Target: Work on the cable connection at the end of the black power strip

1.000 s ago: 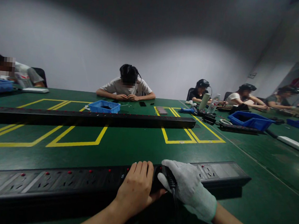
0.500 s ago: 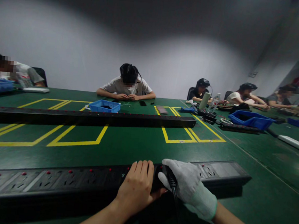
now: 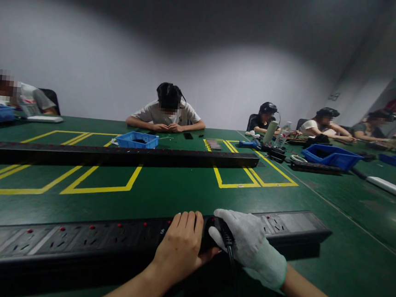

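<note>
And here we are at the grip: the right hand [image 3: 245, 245], gloved, has its thumb and fingers pinched round a black plug [image 3: 227, 239], right down at the face of the near power strip [image 3: 72, 239]. The left hand [image 3: 181, 242], bare, sits just to its left, fingers curled over the strip's top and thumb on the near side, a firm clasp, it seems. From the plug a black cord [image 3: 233, 281] drops toward the near edge of the view. So how far along are we? The plug is at the strip, that much is done; whether it's fully seated, I can't tell, because the glove hides the join. Every socket that shows on this strip, the row to the left and the one right of the glove, has bare slots, so at most one is taken. The strip itself lies along the near side of the green desk [image 3: 166, 189], slanting a little. Farther out, a far power strip [image 3: 183, 159] crosses yellow tape outlines [image 3: 100, 189], with no plug to be seen on it, and just beyond stands a small blue tray [image 3: 153, 142] with dark bits inside.
</note>
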Available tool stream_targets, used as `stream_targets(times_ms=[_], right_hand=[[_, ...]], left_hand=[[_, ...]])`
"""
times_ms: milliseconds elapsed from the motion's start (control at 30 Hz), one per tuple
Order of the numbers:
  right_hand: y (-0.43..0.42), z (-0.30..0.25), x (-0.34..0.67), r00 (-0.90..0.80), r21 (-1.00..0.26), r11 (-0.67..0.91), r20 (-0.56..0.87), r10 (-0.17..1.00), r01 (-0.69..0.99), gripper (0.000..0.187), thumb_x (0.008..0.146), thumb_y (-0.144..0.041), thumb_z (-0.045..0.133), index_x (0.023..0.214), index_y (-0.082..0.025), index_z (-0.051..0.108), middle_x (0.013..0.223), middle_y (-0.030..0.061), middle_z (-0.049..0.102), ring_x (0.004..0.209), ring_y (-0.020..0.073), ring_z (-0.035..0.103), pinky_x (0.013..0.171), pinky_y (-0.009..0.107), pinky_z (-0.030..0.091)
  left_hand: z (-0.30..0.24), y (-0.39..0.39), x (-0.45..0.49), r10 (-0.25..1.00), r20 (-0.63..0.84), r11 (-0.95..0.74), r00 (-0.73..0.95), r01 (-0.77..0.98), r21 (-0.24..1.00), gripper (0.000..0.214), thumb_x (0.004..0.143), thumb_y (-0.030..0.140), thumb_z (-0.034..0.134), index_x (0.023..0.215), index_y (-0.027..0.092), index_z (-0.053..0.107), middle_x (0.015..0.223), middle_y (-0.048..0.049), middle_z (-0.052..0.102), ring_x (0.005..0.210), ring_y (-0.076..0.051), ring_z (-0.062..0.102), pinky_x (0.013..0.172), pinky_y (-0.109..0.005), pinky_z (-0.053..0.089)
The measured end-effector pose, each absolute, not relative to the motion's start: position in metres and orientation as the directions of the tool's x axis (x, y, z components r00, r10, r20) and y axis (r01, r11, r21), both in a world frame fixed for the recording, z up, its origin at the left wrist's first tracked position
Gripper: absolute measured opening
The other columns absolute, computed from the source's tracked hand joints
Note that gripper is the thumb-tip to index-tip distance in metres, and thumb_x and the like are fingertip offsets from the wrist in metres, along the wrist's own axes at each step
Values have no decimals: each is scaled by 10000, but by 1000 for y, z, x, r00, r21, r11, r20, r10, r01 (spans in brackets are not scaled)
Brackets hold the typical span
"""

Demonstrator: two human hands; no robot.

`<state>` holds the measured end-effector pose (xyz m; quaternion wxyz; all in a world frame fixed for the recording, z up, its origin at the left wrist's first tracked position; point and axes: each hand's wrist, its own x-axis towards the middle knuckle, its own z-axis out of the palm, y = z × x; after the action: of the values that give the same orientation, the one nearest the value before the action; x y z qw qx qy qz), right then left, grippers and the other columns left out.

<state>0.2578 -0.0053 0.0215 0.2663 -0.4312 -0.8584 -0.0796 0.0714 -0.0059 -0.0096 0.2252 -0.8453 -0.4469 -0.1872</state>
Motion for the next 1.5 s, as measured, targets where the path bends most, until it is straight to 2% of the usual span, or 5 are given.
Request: stream_targets(times_ms=[800,1500], right_hand=[[-5,22,257,-488,-84,607,511,707,790,303,906,-394,492,1092,-161,544,868,67,664,767,162,641,686,246,438],[-6,23,258,-480,-90,612,534,696,786,305,904,-406,497,1077,-161,552,855,60,674,759,161,650,681,248,444]], left_hand=[[-11,-6,71,677,528,-487,513,850,-202,766,817,692,345,1127,31,578,1000,-195,620,921,-299,583,794,-434,476],[-9,-7,71,680,509,-493,528,843,-215,772,826,672,349,1133,0,571,994,-210,614,906,-304,582,779,-438,478]])
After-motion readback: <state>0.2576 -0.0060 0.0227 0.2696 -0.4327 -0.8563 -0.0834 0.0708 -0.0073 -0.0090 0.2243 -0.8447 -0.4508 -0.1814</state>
